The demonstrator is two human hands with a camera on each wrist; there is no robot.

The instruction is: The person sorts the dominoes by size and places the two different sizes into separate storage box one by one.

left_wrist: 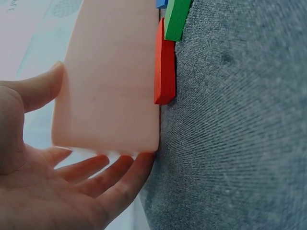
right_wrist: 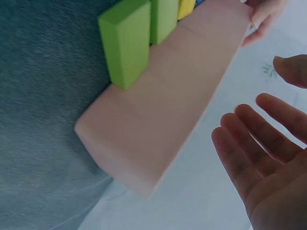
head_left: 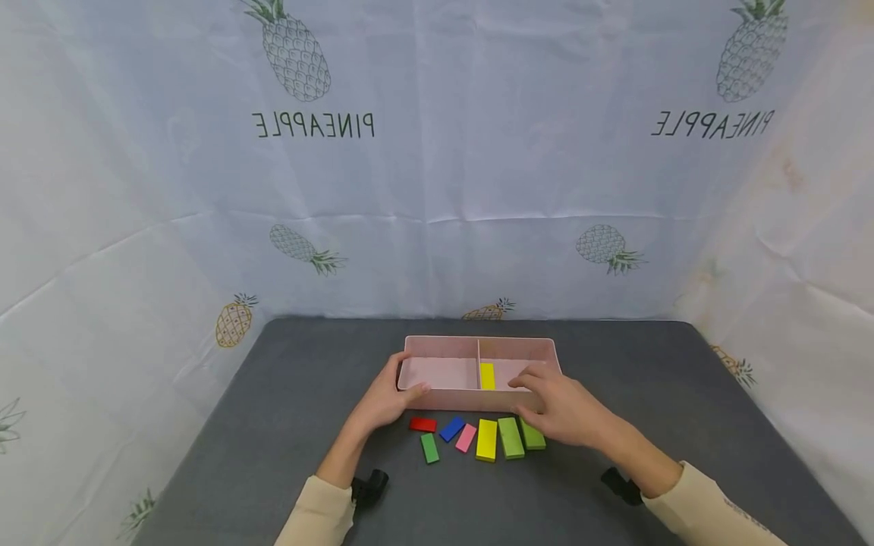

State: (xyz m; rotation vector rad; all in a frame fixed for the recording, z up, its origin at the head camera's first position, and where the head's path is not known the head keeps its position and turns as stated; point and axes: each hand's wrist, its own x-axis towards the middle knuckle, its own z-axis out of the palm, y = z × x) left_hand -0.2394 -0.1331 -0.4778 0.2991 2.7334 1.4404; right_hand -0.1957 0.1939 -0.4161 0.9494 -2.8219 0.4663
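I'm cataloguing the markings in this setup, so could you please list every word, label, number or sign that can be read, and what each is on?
"PINEAPPLE", in mirror writing: upper left of the back cloth.
"PINEAPPLE", also mirrored: upper right of that cloth.
Small lettering on the right sleeve: too small to read.
No readable text shows on the box or blocks.

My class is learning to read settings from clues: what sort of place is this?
Probably a tabletop work area, curtained off, so what lies beyond is hidden. Pineapple-print cloth hangs behind and beside a dark table, which holds a pink box and small coloured blocks.
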